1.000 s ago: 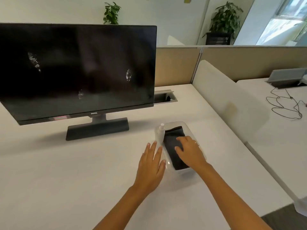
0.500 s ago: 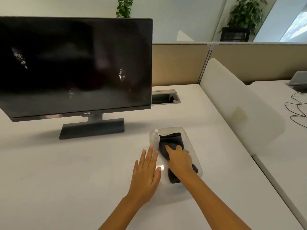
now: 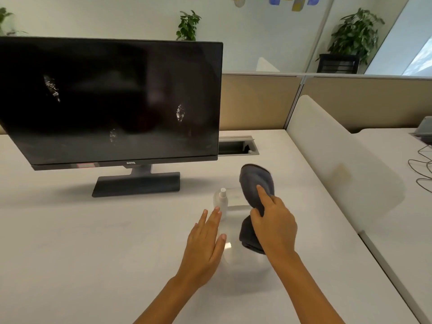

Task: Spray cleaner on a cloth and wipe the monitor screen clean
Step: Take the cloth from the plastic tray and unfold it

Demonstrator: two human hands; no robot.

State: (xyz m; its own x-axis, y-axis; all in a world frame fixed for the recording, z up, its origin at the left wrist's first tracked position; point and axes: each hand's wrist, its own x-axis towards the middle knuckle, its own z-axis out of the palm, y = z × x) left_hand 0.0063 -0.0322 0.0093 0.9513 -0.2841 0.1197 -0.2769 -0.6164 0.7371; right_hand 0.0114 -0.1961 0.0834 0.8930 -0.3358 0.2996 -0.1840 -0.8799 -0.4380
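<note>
A black monitor (image 3: 112, 99) stands on the white desk at the left, its dark screen marked by three pale smudges. To its right sits a clear plastic tray (image 3: 236, 256). A small clear spray bottle (image 3: 221, 202) with a white top stands at the tray's left side. My right hand (image 3: 273, 225) grips a dark grey cloth (image 3: 256, 183) and holds it raised above the tray, the cloth drooping at both ends. My left hand (image 3: 205, 242) is flat with fingers apart beside the tray, just short of the bottle.
A cable slot (image 3: 236, 146) is set into the white desk (image 3: 93, 242) behind the tray. A white rounded divider (image 3: 339, 164) borders the desk on the right, with beige partitions behind. Cables (image 3: 420, 169) lie on the neighbouring desk.
My right hand has closed on the cloth and lifted it out of the tray. My left hand stays flat beside the tray. The camera view has tilted up slightly.
</note>
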